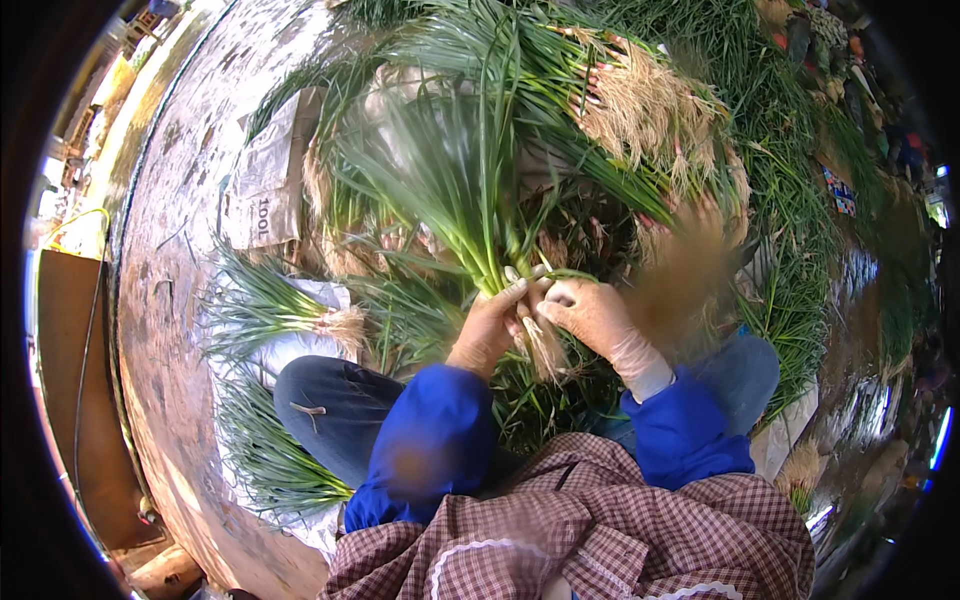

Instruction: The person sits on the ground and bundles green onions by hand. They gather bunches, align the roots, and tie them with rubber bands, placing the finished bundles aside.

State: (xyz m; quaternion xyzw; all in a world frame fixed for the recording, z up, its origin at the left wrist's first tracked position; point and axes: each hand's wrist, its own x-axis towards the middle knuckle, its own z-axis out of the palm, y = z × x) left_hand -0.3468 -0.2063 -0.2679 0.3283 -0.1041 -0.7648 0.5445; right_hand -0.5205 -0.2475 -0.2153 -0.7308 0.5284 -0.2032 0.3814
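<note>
My left hand (pixel 491 322), in a thin pale glove, is closed around the lower stems of a bunch of green onions (pixel 457 217). The leaves fan out away from me and the roots hang below the fist. My right hand (pixel 585 311), also thinly gloved, touches the bunch near its base, with a green leaf bent across the thumb and fingers. Whether it pinches that leaf cannot be told. Beyond the hands lies a large pile of green onions (pixel 645 105) with long pale roots. Loose leaves and stalks lie under the hands.
A small bunch of green onions (pixel 322 322) rests on pale sheeting at the left, with another bunch (pixel 285 450) beside my knee. A printed paper sack (pixel 262 180) lies farther out. Green leaves (pixel 787 247) are heaped along the right. A brown panel (pixel 71 390) stands at the far left.
</note>
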